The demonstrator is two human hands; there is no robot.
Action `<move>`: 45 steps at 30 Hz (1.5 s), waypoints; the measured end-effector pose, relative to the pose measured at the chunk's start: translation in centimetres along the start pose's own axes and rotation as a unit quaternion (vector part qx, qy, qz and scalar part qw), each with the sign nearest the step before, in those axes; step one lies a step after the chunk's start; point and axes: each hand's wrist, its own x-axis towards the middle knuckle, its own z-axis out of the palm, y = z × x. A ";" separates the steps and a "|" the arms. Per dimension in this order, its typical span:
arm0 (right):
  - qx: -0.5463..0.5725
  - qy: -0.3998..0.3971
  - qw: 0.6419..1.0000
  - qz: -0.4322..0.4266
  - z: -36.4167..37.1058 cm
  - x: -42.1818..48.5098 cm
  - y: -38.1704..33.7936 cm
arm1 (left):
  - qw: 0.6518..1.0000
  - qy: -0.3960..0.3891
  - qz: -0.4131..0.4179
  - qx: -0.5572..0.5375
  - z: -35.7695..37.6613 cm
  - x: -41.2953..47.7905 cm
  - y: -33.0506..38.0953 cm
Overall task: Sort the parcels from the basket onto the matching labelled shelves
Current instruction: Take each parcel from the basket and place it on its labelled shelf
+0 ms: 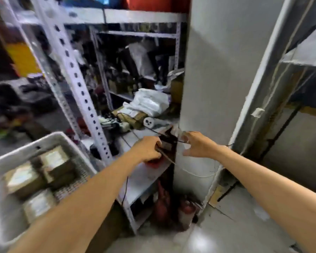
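The left hand [148, 148] grips a dark parcel [169, 143] above the right end of a white shelf board [144, 178]. Directly under the grip, a small red thing [154, 164] lies on the board, too blurred to name. Just beyond the grip sits a white round thing [149, 122] with dark holes. Farther beyond it lie brown taped parcels [130, 116] and a white plastic bag [150, 103]. Beyond and left of the grip, a black cable [125, 139] crosses the board. Below the grip, red canisters [185, 210] stand on the floor [235, 227]. Well left of the grip, a grey basket [44, 141] holds labelled brown boxes [54, 161].
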 end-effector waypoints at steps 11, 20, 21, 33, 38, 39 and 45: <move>0.013 -0.183 0.946 -0.268 12.4 5.2 -22.8 | 0.958 0.036 -0.284 -0.031 1.0 -20.9 -20.0; -0.016 -0.205 0.940 -0.271 16.9 10.9 -32.2 | 0.938 0.066 -0.329 -0.087 0.2 -25.5 -30.5; -0.020 -0.210 0.940 -0.269 17.5 11.7 -33.4 | 0.937 0.066 -0.331 -0.090 -0.1 -25.7 -31.8; -0.028 -0.264 0.922 -0.283 25.0 18.9 -43.1 | 0.915 0.039 -0.374 -0.146 0.8 -27.8 -44.2; -0.029 -0.302 0.912 -0.278 28.3 22.4 -44.2 | 0.908 0.028 -0.385 -0.164 2.5 -26.7 -47.2; -0.029 -0.309 0.909 -0.277 29.0 23.2 -44.4 | 0.905 0.025 -0.391 -0.166 2.8 -26.4 -47.8; -0.026 -0.356 0.891 -0.280 33.3 29.2 -45.9 | 0.872 0.023 -0.445 -0.201 3.4 -24.5 -52.5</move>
